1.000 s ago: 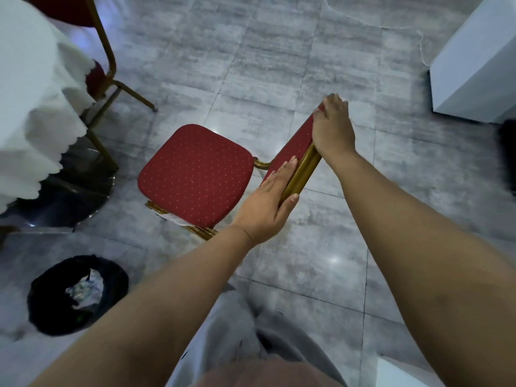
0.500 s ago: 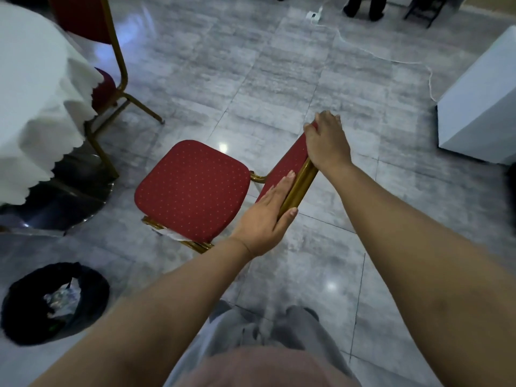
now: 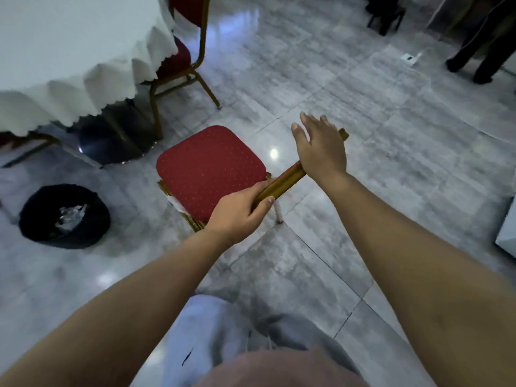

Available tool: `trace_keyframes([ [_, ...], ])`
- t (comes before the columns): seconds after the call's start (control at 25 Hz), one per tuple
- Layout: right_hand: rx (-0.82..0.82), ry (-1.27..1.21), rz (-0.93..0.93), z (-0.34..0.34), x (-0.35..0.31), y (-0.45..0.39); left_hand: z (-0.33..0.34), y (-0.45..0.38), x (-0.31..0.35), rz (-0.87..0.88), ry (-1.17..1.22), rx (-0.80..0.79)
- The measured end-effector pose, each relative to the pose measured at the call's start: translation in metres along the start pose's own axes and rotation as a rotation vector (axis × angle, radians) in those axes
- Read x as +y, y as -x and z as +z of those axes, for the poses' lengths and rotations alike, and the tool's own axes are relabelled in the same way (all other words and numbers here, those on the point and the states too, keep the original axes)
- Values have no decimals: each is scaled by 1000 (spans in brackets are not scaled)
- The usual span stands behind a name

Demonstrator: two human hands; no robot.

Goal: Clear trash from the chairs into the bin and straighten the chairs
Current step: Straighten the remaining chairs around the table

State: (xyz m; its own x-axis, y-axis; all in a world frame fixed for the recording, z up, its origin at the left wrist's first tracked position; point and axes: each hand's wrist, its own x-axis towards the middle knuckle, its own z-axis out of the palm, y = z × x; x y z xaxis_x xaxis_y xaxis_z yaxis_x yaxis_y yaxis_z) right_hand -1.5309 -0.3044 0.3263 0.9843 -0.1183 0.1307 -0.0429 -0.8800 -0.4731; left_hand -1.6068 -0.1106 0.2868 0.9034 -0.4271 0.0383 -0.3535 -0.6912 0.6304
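Two red chairs: one [image 3: 209, 169] on the floor [image 3: 363, 191] near the tabletop [image 3: 69, 51], one [image 3: 184, 37] tucked against it. Left hand [image 3: 237, 210] grips the near chair's gold top rail; right hand [image 3: 321, 146] rests on it, fingers spread. One black bin [image 3: 92, 227], trash [image 3: 69, 216] inside, left of the near chair.
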Motion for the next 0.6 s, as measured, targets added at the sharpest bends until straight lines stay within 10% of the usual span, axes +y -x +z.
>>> trace_keyframes([
  [0.6, -32, 75, -183, 19, -13, -45, -4, -20, 24, -332, -43, 214],
])
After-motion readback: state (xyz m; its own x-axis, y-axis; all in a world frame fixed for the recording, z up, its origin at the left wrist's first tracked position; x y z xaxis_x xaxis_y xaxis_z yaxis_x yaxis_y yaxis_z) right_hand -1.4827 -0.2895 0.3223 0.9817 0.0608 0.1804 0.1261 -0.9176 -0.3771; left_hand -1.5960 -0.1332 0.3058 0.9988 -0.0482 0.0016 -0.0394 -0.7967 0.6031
